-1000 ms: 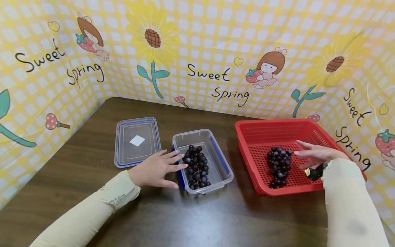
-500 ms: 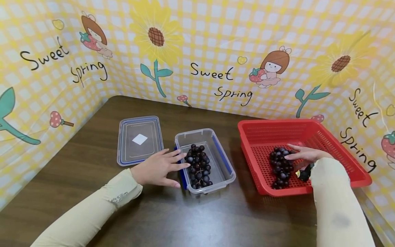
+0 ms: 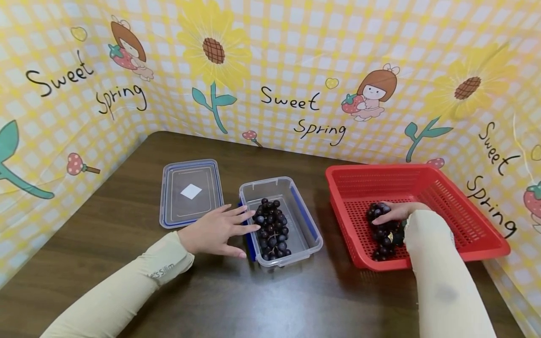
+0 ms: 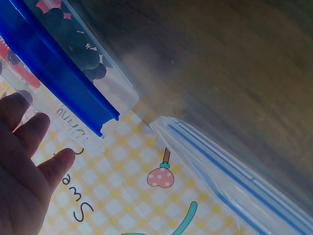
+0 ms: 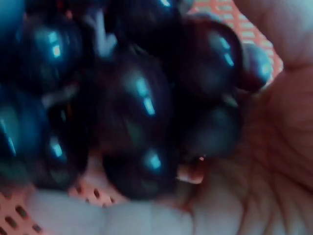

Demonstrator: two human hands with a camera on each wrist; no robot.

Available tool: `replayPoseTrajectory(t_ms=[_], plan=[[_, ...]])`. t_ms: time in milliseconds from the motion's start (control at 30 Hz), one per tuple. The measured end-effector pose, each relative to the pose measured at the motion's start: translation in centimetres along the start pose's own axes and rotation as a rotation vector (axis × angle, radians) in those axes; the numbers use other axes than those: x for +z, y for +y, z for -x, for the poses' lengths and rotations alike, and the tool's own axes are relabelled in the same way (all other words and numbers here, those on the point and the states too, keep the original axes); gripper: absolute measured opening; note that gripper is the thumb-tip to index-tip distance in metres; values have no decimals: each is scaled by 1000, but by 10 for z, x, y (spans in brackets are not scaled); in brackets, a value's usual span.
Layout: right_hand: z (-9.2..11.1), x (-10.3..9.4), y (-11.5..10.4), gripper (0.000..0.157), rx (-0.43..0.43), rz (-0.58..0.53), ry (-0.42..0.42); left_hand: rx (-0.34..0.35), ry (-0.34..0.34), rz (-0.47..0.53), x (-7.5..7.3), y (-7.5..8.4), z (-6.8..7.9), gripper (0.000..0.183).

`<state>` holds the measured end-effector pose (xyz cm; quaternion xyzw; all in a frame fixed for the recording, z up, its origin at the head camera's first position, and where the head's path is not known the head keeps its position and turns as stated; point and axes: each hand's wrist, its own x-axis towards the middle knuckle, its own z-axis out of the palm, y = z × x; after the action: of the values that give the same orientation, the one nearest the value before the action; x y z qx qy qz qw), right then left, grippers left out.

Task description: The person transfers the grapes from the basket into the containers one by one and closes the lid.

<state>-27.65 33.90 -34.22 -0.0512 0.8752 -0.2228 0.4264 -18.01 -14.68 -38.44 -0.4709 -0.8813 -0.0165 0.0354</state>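
Note:
In the head view, a bunch of dark grapes (image 3: 383,249) lies in the red plastic basket (image 3: 345,234) on the right. My right hand (image 3: 399,211) reaches down over it, thumb on top of the bunch. Up close in the right wrist view, the fingers (image 5: 142,218) and palm curl round the grapes (image 5: 129,103). Another bunch of grapes (image 3: 272,230) fills the left side of a clear plastic container (image 3: 313,241) with blue side clips. My left hand (image 3: 217,230) is spread beside that container, its fingertips at the left rim. Its fingers (image 4: 58,164) look straight, near the blue clip (image 4: 63,78).
The container's clear lid (image 3: 190,176), edged in blue and bearing a white diamond label, lies flat left of the container. Brown wooden tabletop (image 3: 262,300) extends in front. A yellow checked cloth (image 3: 287,56) walls in the back and sides.
My right hand has moved left and down inside the basket, from beside the grapes to a hold on them. My left hand has stayed at the container.

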Motion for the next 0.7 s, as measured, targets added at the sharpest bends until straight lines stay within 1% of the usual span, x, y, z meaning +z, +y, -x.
replayPoseTrajectory(t_ms=[100,267,533,600,700], plan=[[-2,3,-6,106,25,-29,1,2,1,-3,1,0,-1,69],[-3,7,-10,101,65,-67,37,-2,-5,-1,2,0,-2,68],[-3,7,-11,98,100,-52,51,-5,-6,-6,2,2,-2,68],[-4,7,-9,97,93,-39,51,-6,-7,-1,2,2,-3,68],[-6,9,-6,94,55,-16,58,-6,-11,4,2,3,-3,68]])
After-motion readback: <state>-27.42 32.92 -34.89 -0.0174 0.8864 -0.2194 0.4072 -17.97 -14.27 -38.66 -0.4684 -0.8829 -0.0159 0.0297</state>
